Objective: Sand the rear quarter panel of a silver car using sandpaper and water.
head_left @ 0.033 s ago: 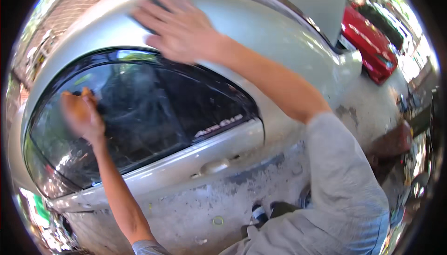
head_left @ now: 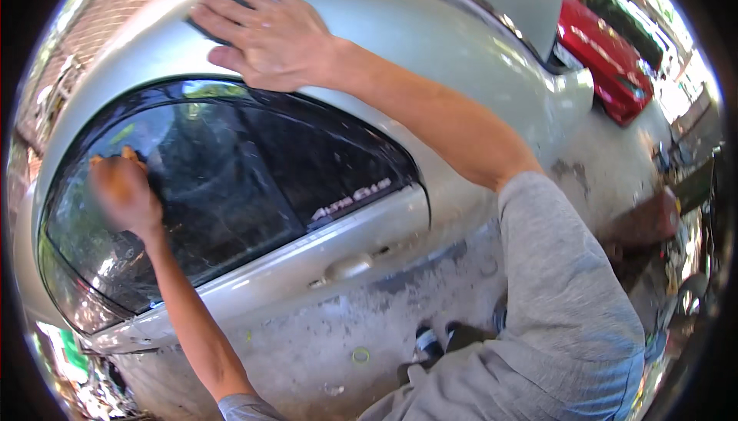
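Observation:
A pale silver car (head_left: pixel 430 29) fills much of the view, with a dark side window (head_left: pixel 207 167) facing me. My left hand (head_left: pixel 127 194), blurred by motion, is closed on an orange cloth (head_left: pixel 115 171) at the left part of the glass. Above the window, my right hand (head_left: pixel 265 33) lies on the roof with its fingers stretched out and spread. A dark patch (head_left: pixel 221 15) shows under and between those fingers; whether it is a thin pad or a shadow I cannot tell.
Below the window is a door handle (head_left: pixel 347 268). A red car (head_left: pixel 603 60) stands at the far right. My feet are on a stained concrete floor (head_left: pixel 300 344) with a small yellow-green ring (head_left: pixel 360 356). Assorted clutter lines the right edge, and a brick wall (head_left: pixel 104 33) the upper left.
My right hand has shifted left and slightly toward the far side of the roof. My left hand, with the cloth, has moved slightly left over the glass. The whole view has shifted a little.

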Demonstrator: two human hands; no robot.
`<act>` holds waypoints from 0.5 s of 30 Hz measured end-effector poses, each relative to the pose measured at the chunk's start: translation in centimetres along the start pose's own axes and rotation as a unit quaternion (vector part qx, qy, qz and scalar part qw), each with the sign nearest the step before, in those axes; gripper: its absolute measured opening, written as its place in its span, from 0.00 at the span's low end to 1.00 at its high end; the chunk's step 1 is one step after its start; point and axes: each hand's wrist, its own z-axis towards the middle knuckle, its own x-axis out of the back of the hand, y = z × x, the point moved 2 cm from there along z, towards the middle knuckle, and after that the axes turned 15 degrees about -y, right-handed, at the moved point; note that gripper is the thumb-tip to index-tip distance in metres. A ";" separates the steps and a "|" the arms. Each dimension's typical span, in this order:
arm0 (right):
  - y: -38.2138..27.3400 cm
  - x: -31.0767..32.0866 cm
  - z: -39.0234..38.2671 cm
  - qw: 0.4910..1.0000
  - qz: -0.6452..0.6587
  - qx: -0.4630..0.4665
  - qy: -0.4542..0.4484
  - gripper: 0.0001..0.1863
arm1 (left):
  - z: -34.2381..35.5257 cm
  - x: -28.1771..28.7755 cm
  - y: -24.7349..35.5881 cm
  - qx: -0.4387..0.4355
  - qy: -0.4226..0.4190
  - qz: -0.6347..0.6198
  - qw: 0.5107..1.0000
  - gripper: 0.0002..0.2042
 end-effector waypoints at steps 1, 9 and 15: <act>-0.3 -0.5 -1.3 0.999 0.017 -0.004 0.028 0.31 | 0.2 0.8 -0.5 0.000 -0.001 0.028 1.000 0.22; -3.7 1.6 -31.7 0.965 0.101 -0.163 -0.181 0.33 | 0.9 0.8 -0.6 0.044 -0.027 0.056 0.997 0.23; -0.6 1.9 -24.1 0.959 0.061 -0.273 -0.039 0.32 | 0.6 1.8 -1.5 0.093 -0.028 0.044 0.994 0.29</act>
